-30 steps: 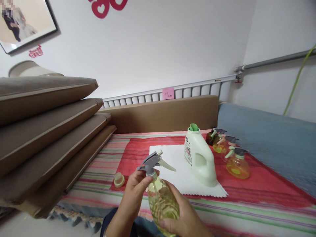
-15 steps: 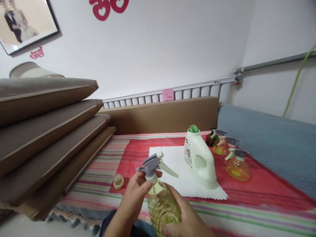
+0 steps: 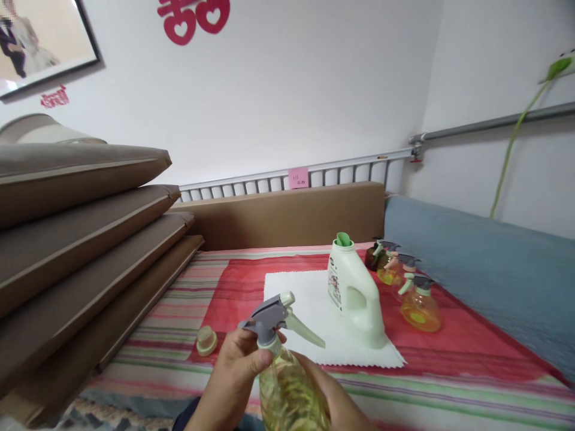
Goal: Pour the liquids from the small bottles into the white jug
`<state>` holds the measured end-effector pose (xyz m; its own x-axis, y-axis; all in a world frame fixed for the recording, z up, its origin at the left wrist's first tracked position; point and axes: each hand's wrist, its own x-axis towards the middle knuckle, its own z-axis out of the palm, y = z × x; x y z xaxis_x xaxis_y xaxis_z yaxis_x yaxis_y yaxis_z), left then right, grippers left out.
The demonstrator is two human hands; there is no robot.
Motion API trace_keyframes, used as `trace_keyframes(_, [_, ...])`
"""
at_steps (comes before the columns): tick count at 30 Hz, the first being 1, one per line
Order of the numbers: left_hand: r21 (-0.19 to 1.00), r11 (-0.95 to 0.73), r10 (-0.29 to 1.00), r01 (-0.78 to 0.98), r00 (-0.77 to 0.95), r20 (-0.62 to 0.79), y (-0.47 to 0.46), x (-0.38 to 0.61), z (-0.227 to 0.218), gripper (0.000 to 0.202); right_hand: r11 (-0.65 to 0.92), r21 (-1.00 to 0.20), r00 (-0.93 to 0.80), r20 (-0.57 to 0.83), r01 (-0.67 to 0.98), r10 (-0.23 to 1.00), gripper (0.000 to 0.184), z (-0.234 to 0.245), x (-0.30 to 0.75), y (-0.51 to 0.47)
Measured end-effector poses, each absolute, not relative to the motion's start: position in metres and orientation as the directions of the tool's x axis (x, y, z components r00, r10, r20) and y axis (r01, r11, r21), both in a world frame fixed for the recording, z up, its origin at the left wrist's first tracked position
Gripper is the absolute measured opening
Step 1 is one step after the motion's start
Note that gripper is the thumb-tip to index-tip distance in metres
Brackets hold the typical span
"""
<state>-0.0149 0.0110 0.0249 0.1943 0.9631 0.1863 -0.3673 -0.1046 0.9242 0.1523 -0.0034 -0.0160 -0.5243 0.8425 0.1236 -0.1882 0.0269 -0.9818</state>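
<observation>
A clear spray bottle (image 3: 291, 392) with yellowish liquid is held upright at the bottom centre, its grey head and pale trigger pointing right. My left hand (image 3: 236, 368) has its fingers and thumb closed around the neck, just under the spray head. Around the bottle's body on the right side wraps my right hand (image 3: 335, 395), partly cut off by the lower edge. Beyond them a pale green jug (image 3: 357, 299) stands uncapped on a white cloth (image 3: 291, 287), a green spout showing in its mouth. Left of my hands lies a translucent cap (image 3: 206, 341).
Several spray bottles stand in a row at right, the nearest an orange-filled bottle (image 3: 420, 311). They rest on a red sheet (image 3: 467, 347) over striped fabric. Stacked brown cushions (image 3: 90, 239) rise at left; a blue padded surface (image 3: 471, 257) borders the right.
The view has shifted slightly, so the jug and the other bottles sit a little further left. Both hands keep their hold on the spray bottle, which appears slightly lower.
</observation>
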Motion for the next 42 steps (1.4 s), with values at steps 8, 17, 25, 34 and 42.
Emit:
trace_keyframes(8, [0.907, -0.112, 0.966, -0.405, 0.168, 0.195, 0.018, -0.008, 0.016, 0.04, 0.118, -0.956, -0.457, 0.234, -0.267, 0.858, 0.073, -0.011, 0.148, 0.003])
trace_keyframes(17, [0.872, -0.101, 0.969, -0.479, 0.152, 0.196, 0.012, 0.001, 0.015, 0.03, 0.158, -0.97, -0.444, 0.227, -0.187, 0.867, 0.095, -0.032, 0.152, 0.012])
trace_keyframes(25, [0.858, -0.227, 0.973, -0.46, -0.07, 0.221, 0.017, -0.005, 0.03, 0.024, 0.017, -0.751, -0.29, 0.277, -0.66, 0.916, 0.096, -0.055, 0.127, 0.011])
trace_keyframes(34, [0.841, -0.188, 0.981, -0.508, -0.048, 0.19, 0.023, -0.008, 0.035, 0.027, -0.028, -0.699, -0.271, 0.239, -0.715, 0.933, 0.076, -0.059, 0.123, 0.005])
trace_keyframes(42, [0.862, -0.21, 0.975, -0.462, -0.029, 0.222, 0.027, -0.012, 0.03, 0.032, -0.094, -0.641, -0.315, 0.239, -0.761, 0.919, 0.076, -0.062, 0.13, 0.005])
